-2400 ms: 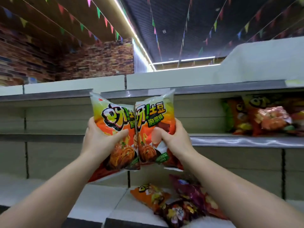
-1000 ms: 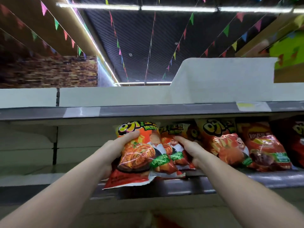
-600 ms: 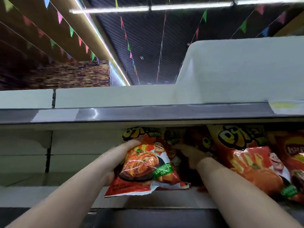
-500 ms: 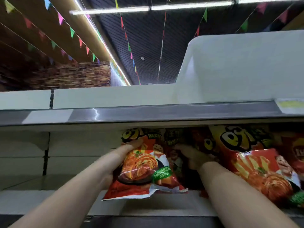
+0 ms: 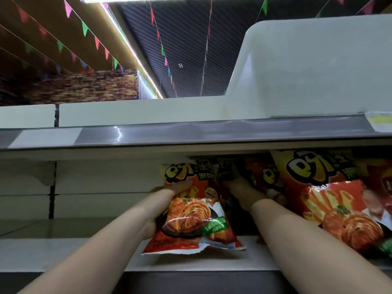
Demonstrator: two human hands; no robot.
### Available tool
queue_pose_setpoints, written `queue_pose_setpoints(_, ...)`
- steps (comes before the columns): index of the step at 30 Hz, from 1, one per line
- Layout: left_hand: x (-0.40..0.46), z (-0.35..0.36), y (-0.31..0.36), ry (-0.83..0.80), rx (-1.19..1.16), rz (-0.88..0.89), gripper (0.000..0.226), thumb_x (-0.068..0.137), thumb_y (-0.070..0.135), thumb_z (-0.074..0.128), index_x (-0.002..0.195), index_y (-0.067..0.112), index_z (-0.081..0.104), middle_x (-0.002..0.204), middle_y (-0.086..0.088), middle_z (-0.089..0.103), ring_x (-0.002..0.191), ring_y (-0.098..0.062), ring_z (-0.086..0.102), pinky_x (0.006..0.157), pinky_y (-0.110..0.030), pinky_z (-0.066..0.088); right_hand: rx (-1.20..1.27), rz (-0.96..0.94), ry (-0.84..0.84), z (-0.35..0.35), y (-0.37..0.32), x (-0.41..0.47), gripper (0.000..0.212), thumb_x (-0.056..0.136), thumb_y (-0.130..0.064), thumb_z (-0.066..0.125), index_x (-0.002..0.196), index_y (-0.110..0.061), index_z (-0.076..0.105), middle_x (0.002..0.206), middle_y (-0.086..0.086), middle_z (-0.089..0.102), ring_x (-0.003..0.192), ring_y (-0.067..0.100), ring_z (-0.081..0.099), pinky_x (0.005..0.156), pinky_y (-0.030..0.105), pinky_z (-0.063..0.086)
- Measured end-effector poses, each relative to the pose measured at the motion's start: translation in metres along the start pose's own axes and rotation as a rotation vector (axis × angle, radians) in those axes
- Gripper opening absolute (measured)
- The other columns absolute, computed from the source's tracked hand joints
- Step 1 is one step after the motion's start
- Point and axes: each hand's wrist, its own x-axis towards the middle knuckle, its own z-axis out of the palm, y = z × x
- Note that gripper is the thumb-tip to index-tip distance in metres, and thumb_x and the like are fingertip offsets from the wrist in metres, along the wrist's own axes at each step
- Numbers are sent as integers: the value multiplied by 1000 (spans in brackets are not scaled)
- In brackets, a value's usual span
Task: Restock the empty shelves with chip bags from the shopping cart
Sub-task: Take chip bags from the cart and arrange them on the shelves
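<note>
An orange-red chip bag stands on the white shelf, its lower edge near the shelf front. My left hand grips its left side, thumb on the front near the top. My right hand reaches deeper into the shelf behind it, on a second bag that is mostly hidden in shadow; whether the fingers close on it is hard to see. More bags of the same kind fill the shelf to the right.
The shelf above has a grey front rail that hangs low over the bags. To the left the shelf holds nothing. A white panel rises at upper right. The shopping cart is out of view.
Both hands carried two bags up from chest height into the upper shelf. In the last half second the hands pushed a little further in and the bags stood more upright.
</note>
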Motion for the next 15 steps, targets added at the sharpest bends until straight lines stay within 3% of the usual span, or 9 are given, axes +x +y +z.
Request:
queue_pose_setpoints(4,9,6,0,10,-37,54,62,55,41,79,108,10,69,93,-14,74,82,-31,71,78,-39,56,45,9,68,-2,-8,-9,27,92,-13,53,118,-8,58,93,17,64,85,32,61,75,39,51)
queue_pose_setpoints(6,14,13,2,15,-43,86,51,65,38,79,106,11,69,93,-14,74,84,-32,71,80,-42,56,122,40,73,-7,-17,-16,28,92,-27,53,108,-6,61,99,20,64,96,35,62,88,46,50)
queue_pose_setpoints(8,20,21,0,26,-43,117,47,68,35,80,107,12,67,93,-13,74,84,-32,71,81,-44,56,117,53,93,-12,-23,-31,34,94,-35,49,104,-5,60,102,19,62,99,32,60,93,42,47)
queue_pose_setpoints(11,30,31,-5,75,-31,191,60,66,32,84,118,14,59,101,-14,72,90,-33,69,88,-49,54,-51,-67,150,-16,-22,-53,39,98,-31,40,129,-9,51,126,13,54,116,31,51,90,26,37)
queue_pose_setpoints(15,38,43,-3,82,27,270,48,77,26,76,115,18,47,98,-2,63,89,-22,63,85,-33,50,-343,-214,210,-17,-18,-74,44,102,-25,30,145,-20,29,141,12,44,126,31,43,95,30,35)
